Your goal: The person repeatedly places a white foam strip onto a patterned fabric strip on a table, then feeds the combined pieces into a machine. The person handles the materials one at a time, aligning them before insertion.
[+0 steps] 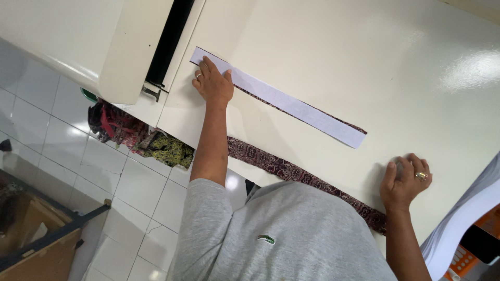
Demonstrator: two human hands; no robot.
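A long white strip [291, 104] lies slantwise on the cream table [364, 62], on top of a dark patterned fabric strip [359, 127] whose edge peeks out beneath it. My left hand [212, 83], with a ring on it, presses flat on the strip's far left end. My right hand [405, 179], also ringed, rests on the table near its front edge, below the strip's right end. Its fingers curl around a small grey object [398, 167] that I cannot make out.
A maroon patterned fabric band [281, 167] hangs along the table's front edge. Colourful fabric scraps [140, 138] are piled under a cream unit [130, 57] at the left. A cardboard box [31, 239] stands on the white tiled floor [135, 198]. White sheets [469, 213] lie at the right.
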